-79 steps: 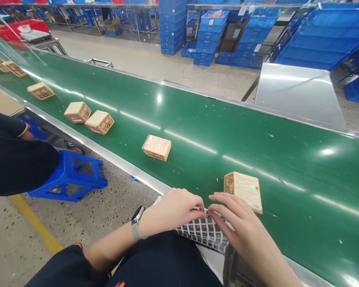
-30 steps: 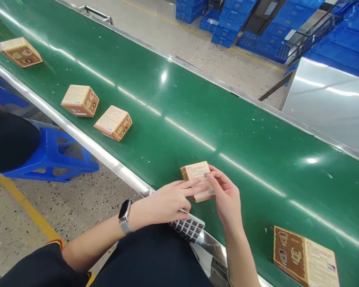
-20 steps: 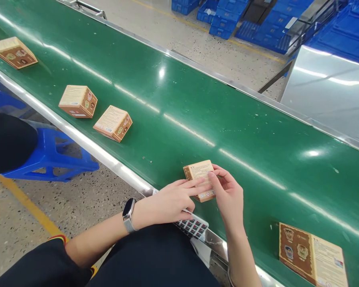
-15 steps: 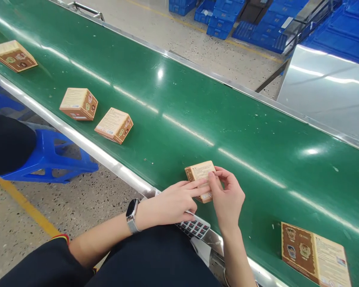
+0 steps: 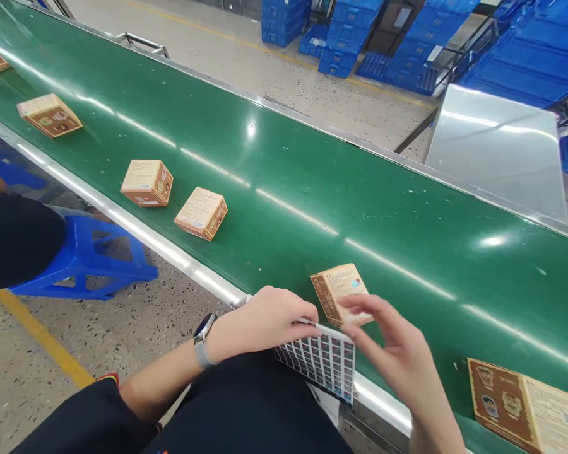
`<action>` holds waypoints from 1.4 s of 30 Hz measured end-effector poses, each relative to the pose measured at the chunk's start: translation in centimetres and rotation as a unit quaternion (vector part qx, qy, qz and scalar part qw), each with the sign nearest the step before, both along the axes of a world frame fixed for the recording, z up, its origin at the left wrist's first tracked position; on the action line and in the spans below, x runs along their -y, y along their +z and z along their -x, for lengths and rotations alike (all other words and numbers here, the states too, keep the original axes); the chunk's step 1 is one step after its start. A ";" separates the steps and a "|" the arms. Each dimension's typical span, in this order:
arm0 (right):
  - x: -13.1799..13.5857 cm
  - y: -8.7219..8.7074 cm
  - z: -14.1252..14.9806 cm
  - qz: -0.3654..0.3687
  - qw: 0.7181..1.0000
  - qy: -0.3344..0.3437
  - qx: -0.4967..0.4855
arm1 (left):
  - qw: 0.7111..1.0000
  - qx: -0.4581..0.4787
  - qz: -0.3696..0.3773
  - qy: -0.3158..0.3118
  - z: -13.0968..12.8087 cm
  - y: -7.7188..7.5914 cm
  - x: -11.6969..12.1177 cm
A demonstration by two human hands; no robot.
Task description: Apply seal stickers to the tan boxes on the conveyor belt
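Note:
A small tan box [image 5: 338,289] lies on the green conveyor belt [image 5: 312,183] just beyond my hands, with a small sticker on its top face. My left hand [image 5: 265,318], with a watch on the wrist, is curled on the near edge of a sheet of small stickers [image 5: 322,360] that rests on my lap against the belt's rail. My right hand [image 5: 397,350] hovers blurred over the sheet's right end, just short of the box, its fingers spread and apparently holding nothing.
More tan boxes ride the belt: two [image 5: 147,183] [image 5: 201,212] to the left, one [image 5: 50,115] farther left, one [image 5: 525,403] at lower right. Another person in dark clothes [image 5: 14,239] sits by a blue stool [image 5: 82,255]. Blue crates [image 5: 388,38] are stacked beyond the belt.
Both hands have left the box, which now lies on the belt with a sticker on top. My left hand has returned to the sticker sheet and my right hand is moving toward it.

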State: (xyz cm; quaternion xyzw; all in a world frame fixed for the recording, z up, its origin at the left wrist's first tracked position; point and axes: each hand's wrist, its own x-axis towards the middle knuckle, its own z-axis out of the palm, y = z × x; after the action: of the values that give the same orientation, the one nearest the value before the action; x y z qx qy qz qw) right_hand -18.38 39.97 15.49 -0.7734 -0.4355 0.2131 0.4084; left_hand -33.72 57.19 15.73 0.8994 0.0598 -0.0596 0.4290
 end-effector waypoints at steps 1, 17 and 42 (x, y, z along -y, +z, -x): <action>0.2 0.3 0.4 0.013 0.998 0.055 -0.023 | 1.000 -0.011 -0.004 0.012 0.2 0.4 -0.2; -1.2 -0.3 2.1 -0.025 0.989 0.126 0.067 | 0.995 -0.075 -0.055 0.048 1.8 1.4 -1.1; -5.5 -4.1 1.2 -0.095 0.945 -0.108 -0.295 | 0.990 0.056 -0.029 0.129 7.2 0.5 -6.9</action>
State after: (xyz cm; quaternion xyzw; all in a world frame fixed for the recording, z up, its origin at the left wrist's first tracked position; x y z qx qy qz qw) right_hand -19.53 45.49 11.36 -0.6762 -0.2282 0.3440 0.6102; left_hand -40.96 64.11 16.27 0.8982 0.1530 0.0482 0.4092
